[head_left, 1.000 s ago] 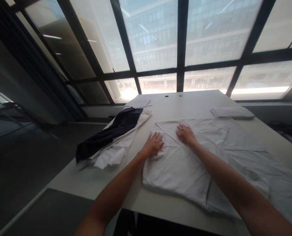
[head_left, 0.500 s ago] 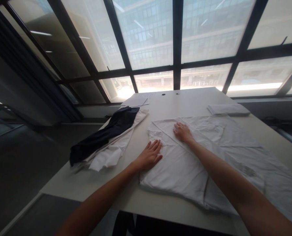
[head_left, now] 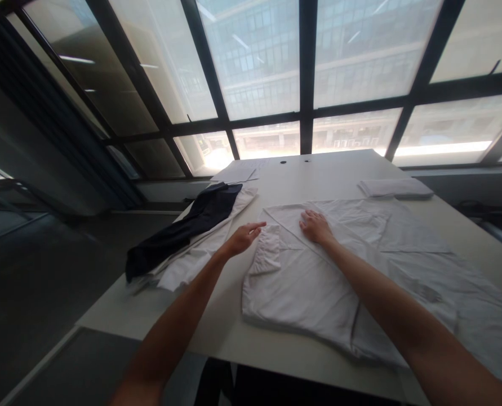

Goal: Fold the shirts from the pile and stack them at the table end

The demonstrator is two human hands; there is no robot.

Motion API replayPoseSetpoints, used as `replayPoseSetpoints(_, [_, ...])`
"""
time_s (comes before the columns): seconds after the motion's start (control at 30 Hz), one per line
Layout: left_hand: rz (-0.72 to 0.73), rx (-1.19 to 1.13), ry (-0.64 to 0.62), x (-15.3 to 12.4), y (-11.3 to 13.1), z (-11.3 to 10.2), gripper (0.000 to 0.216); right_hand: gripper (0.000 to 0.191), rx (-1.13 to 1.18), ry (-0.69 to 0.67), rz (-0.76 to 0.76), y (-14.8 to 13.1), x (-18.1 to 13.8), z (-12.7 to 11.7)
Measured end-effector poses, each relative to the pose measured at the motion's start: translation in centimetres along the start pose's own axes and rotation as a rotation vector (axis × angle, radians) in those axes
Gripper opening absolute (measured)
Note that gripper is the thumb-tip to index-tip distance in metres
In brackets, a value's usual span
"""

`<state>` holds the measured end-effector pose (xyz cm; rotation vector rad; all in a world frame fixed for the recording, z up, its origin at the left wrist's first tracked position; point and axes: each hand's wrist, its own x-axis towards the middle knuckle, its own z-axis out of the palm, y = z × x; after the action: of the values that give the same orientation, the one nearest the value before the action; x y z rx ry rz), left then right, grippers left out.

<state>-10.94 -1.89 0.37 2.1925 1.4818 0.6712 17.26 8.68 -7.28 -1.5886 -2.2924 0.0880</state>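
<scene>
White garment on a worktop, with the 2 bare hands of 1 person. The white garment lies spread, partly folded over itself, across the right half of the worktop; its lower border runs near the worktop's near edge, and its right end passes out of view. A gathered cuff lies flat on top of it, at its left border. The fabric is judged light, soft and limp, creasing readily, not fragile; loose layers may slide over each other if pulled without support. Suitable holds would be the cuff's gathered end or the folded left border, pinched through all layers, with a flat palm steadying the middle.

Right hand: open and palm down, fingers slightly spread, resting on the upper part of the garment; it presses and clasps nothing. Left hand: open, seen edge-on, fingers extended towards the top of the cuff, no cloth visible in its grasp; whether the fingertips touch the fabric cannot be told.

Surroundings: a dark garment over pale cloth along the worktop's left edge; paper sheets near the far left corner; a folded white cloth by the right edge.
</scene>
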Motion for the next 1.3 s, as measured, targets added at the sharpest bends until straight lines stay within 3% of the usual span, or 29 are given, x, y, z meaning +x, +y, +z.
replayPoseSetpoints(0.13, [-0.072,0.215,0.094,3.7,-0.5,3.6,0.049,0.053,0.002,-0.013,0.009,-0.1,0.0,-0.1])
replayPoseSetpoints(0.23, [-0.158,0.446,0.042,4.7,-0.9,7.0,0.053,0.053,0.009,-0.02,0.007,-0.1,-0.1,-0.2])
replayPoseSetpoints(0.33, [-0.187,0.584,-0.043,4.6,-1.4,8.5,0.061,0.053,0.011,-0.012,0.005,-0.1,0.0,-0.1])
replayPoseSetpoints(0.47, [-0.167,0.613,-0.067,4.3,-1.3,8.1,0.064,0.052,0.014,-0.003,0.008,-0.1,0.0,0.1])
replayPoseSetpoints(0.7, [0.124,0.596,-0.124,3.0,-0.1,8.3,0.063,0.054,0.012,-0.028,0.019,-0.1,0.1,0.0])
replayPoseSetpoints(0.87, [0.125,0.589,-0.152,3.0,0.1,8.3,0.061,0.054,-0.012,-0.031,0.031,-0.2,-0.1,-0.2])
replayPoseSetpoints(1.07, [0.137,0.597,-0.136,3.1,-0.1,8.3,0.059,0.063,-0.075,-0.023,0.249,-0.5,0.0,0.0])
replayPoseSetpoints(1.3, [0.116,0.528,-0.104,3.4,-0.3,8.2,0.059,0.064,-0.08,-0.041,0.244,-0.2,0.2,0.4])
